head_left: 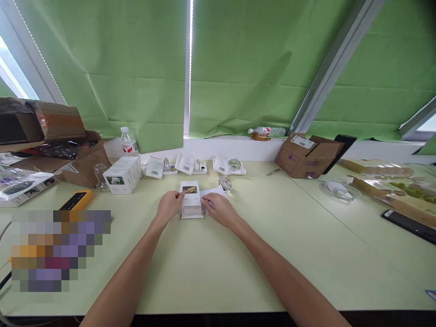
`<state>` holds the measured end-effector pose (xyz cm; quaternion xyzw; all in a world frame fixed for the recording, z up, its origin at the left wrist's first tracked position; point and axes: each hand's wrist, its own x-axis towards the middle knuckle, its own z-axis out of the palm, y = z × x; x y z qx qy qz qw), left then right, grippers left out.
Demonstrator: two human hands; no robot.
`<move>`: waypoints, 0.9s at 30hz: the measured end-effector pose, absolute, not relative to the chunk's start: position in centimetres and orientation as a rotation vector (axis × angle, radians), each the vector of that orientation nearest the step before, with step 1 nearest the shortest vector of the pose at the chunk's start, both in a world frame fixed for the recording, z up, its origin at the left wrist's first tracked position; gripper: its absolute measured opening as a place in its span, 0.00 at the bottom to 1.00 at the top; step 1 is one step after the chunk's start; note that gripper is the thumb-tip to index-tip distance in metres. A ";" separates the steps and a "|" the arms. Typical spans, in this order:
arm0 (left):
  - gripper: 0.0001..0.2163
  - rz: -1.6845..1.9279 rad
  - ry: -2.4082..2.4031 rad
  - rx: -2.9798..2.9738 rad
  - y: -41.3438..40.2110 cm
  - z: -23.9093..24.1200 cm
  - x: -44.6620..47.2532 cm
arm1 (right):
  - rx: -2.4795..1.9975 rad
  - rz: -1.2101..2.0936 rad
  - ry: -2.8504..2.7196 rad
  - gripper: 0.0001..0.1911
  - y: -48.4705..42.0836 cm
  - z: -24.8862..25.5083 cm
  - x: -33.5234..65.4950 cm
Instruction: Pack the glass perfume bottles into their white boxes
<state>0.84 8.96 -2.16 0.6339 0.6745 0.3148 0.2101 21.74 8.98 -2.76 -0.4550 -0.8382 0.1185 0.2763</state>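
Note:
A small white carton (pixel 191 198) with a yellow flower picture lies on the table in front of me. My left hand (pixel 170 203) is closed on its left edge, thumb on the front face. At the right edge, my right hand (pixel 218 208) has its fingers curled in against the carton; the fingertips are partly hidden. White paper (pixel 218 190) shows behind and under the right hand. Just beyond that paper stands a round glass perfume bottle (pixel 225 183) with a clear stopper.
Opened white packs with small bottles (pixel 235 164) line the back. White cartons (pixel 121 176) stand in a row at left, near a plastic bottle (pixel 128 143). Brown cardboard boxes (pixel 304 156) sit on both sides. A power strip (pixel 77 200), a coiled cable (pixel 339 190) and a phone (pixel 410 225) lie farther out.

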 end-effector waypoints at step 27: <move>0.22 0.981 1.272 1.144 9.0 -1.3 1.1 | -1.269 0.975 -1.715 0.16 10.6 -3.3 22.7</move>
